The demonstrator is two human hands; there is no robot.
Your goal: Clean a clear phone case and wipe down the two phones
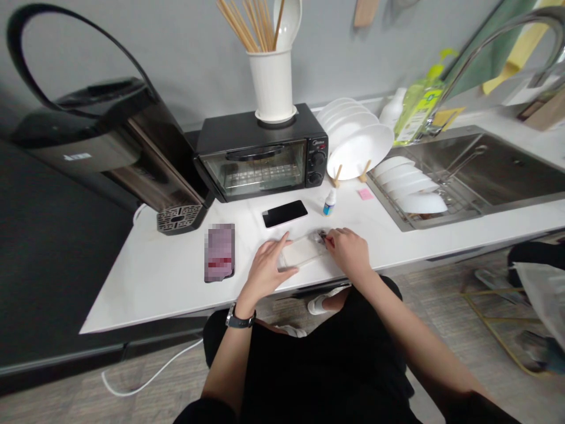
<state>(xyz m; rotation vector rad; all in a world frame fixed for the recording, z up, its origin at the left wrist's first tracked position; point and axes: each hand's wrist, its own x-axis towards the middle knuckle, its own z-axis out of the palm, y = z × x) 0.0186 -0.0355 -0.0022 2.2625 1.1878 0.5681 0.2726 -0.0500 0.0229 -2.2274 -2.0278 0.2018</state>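
One pale packet (pixel 302 251) in both hands (pixel 265 266) (pixel 350 249), phone (pixel 286 214) and small bottle (pixel 329 204) just beyond.

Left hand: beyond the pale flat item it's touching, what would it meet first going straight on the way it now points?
Probably the black-screened smartphone lying on the white countertop, ahead of the left hand; hand height is hard to judge, so it could pass above.

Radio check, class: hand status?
Left hand holding clear rectangular plastic case; right hand at its right end, pinching dark item. Black-screened phone beyond, not blocking.
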